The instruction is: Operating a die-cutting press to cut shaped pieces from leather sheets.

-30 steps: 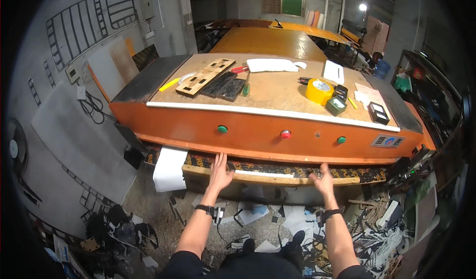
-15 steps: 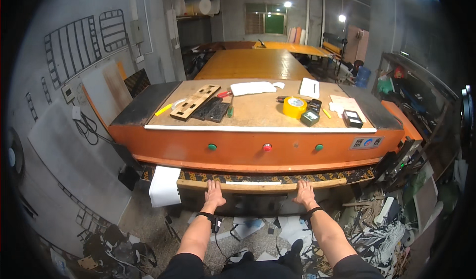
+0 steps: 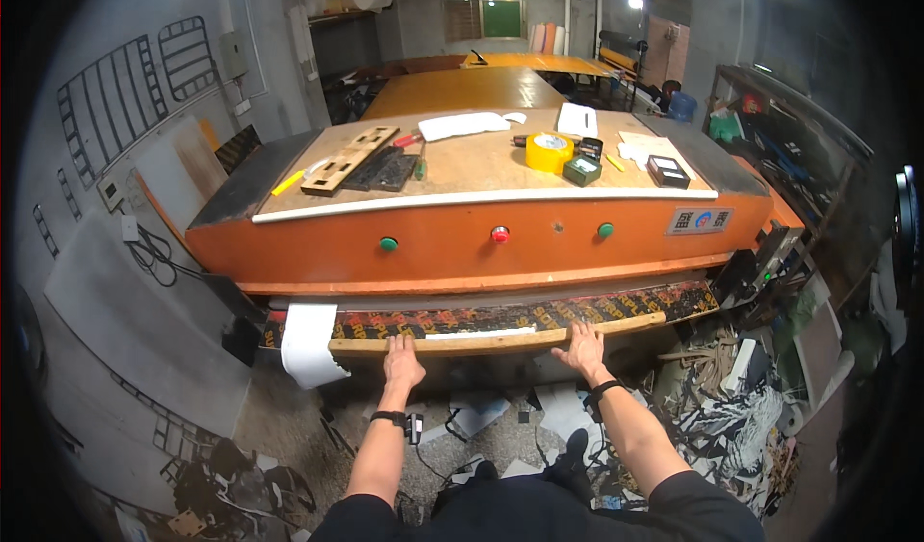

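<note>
My left hand [image 3: 402, 361] rests on the wooden strip [image 3: 496, 342] along the front edge of a dark board [image 3: 616, 307] with yellow and red print. Its fingers stretch forward over the wood, thumb apart. Farther right on the same strip lies my right hand [image 3: 583, 351], fingers spread across the top and thumb pointing inward. A narrow white strip [image 3: 481, 332] lies just behind the wood between my hands. White sheet material [image 3: 310, 345] hangs over the board's front edge at the left. The board sits below the orange press machine [image 3: 443, 239].
On the machine top lie a slotted wooden plate [image 3: 351, 160], yellow tape [image 3: 549, 153] and small dark boxes. Green buttons flank a red button [image 3: 500, 235] on its front. Scraps and cords [image 3: 741, 426] cover the floor at right; more clutter [image 3: 236, 489] lies at left.
More of the printed board shows in front of the machine, with a wider gap under the orange lip. My hands stay on the wooden strip. The whole view has shifted.
</note>
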